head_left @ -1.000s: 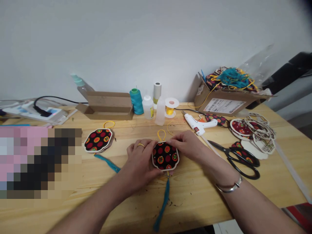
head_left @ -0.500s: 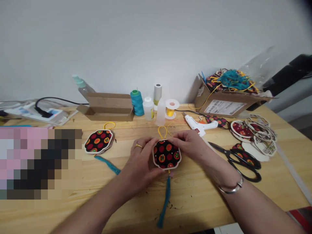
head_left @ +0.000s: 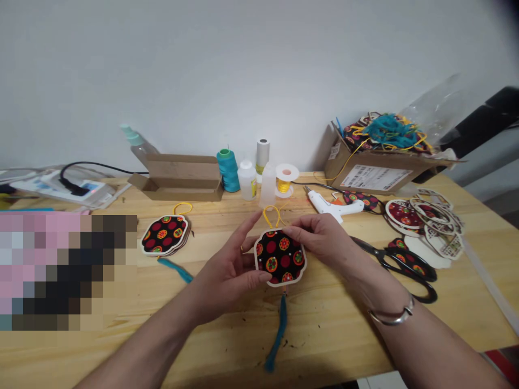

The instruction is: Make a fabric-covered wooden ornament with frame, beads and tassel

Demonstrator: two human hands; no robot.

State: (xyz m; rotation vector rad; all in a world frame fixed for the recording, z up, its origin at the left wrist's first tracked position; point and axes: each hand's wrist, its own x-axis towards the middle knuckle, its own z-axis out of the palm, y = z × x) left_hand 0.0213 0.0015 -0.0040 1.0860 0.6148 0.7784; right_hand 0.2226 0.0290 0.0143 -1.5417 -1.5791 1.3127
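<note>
A flat ornament (head_left: 279, 258) of black fabric with red and green circles and a cream scalloped border lies between my hands. It has a yellow cord loop (head_left: 271, 215) at the top and a teal tassel (head_left: 279, 335) hanging below. My right hand (head_left: 320, 237) grips its upper right edge. My left hand (head_left: 229, 270) has its fingers spread, and its thumb rests against the lower left edge. To the left, a stack of similar ornaments (head_left: 165, 235) lies on the wooden table (head_left: 324, 329).
Right of my hands lie a white glue gun (head_left: 332, 204), black-handled scissors (head_left: 405, 270) and stacked cream rings (head_left: 425, 221). Along the wall stand a teal thread spool (head_left: 228, 171), plastic bottles (head_left: 246, 180), and a cardboard box (head_left: 375, 175) holding cords. A pixelated patch (head_left: 60, 270) covers the left.
My left hand's fingers have spread and lifted off the ornament's top. The ornament has shifted slightly right and tilted, and its tassel has swung with it.
</note>
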